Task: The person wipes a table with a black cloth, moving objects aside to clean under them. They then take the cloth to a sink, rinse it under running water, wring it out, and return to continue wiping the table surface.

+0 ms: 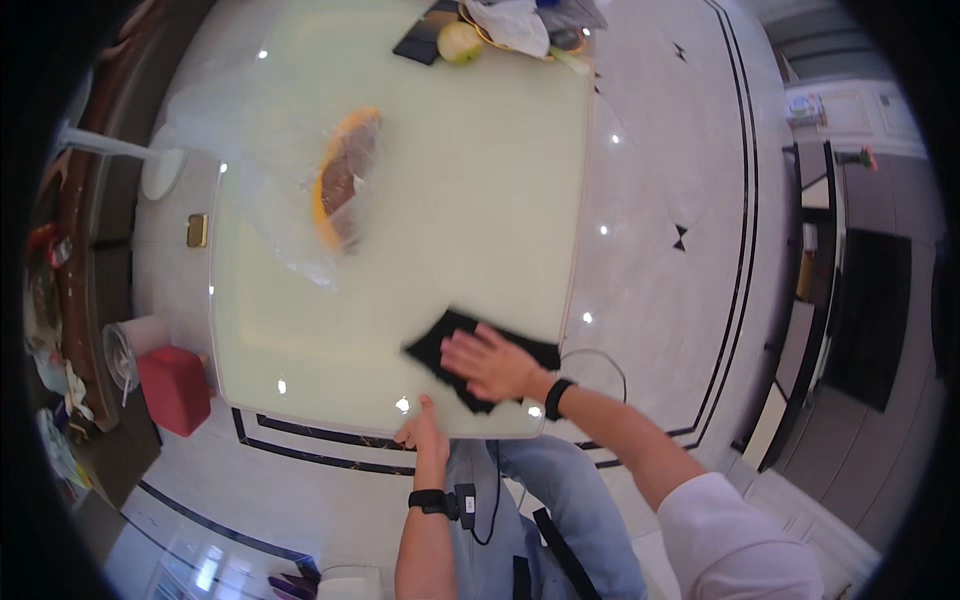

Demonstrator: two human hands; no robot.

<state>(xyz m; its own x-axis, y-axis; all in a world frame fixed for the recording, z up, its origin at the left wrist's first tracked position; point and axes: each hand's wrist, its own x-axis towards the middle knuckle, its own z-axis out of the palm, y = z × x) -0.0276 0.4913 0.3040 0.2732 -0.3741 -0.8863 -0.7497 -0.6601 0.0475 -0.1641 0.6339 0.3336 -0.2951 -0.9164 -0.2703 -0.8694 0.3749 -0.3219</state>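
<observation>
- Head view: a thin, angular black fabric cloth (425,346) lies on the pale, glossy cream tabletop (480,210), close to its near right corner.
- The right hand (495,365) rests palm down over the middle of this cloth, its fingers fairly straight and pointing forward and left; no pinch or fold shows in its grasp.
- The cloth's longer axis runs roughly left to right, aslant to the forearm; one corner juts left past the fingertips, another toward the near edge.
- The left hand (427,438), apart from the right, sits at the near edge, left of and nearer the body than the cloth, one digit over the top; whether it grips the rim I cannot tell.
- Of the two, the right is nearer, already touching the cloth.
- The cloth's right end reaches about to the right edge, so room lies forward and left.
- Well ahead on the left, a yellow-and-brown crescent-shaped thing in clear plastic film (345,185) bounds that stretch, its long axis pointing mostly away from the body.
</observation>
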